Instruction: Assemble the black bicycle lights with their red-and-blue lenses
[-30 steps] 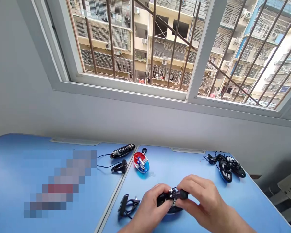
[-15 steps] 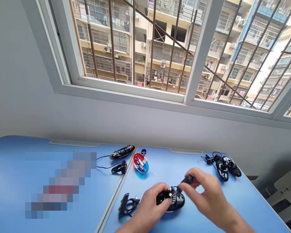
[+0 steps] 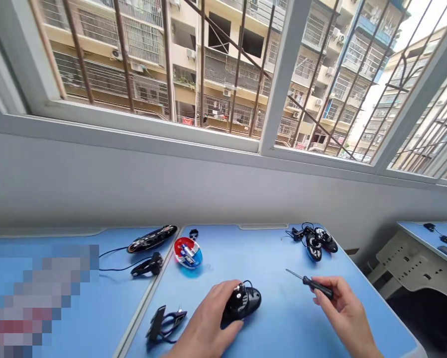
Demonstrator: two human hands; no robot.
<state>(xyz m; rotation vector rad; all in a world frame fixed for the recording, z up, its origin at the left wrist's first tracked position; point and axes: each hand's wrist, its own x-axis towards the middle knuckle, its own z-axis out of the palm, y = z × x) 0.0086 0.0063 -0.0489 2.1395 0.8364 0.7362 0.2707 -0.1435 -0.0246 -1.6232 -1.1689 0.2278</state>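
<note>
My left hand (image 3: 210, 318) is closed around a glossy black oval device (image 3: 251, 301) with a short looped wire on top. The device rests at or just above the blue table. To its right, my right hand (image 3: 345, 313) grips a screwdriver (image 3: 318, 287) by its black handle. The metal shaft points up and left, apart from the device. Left of my left hand lies a black clamp-like bracket (image 3: 166, 322) with a ring and a cable.
Behind the device sits a red-and-blue dish (image 3: 196, 259) holding batteries (image 3: 187, 252). A long black device (image 3: 152, 238) and a cabled ring clamp (image 3: 149, 266) lie on the left table. Several black oval parts (image 3: 314, 246) with wires lie at the back right. A barred window (image 3: 223, 74) rises behind.
My right hand has drawn the screwdriver away from the device to the right. My left hand still holds the device. The camera view has turned to the right.
</note>
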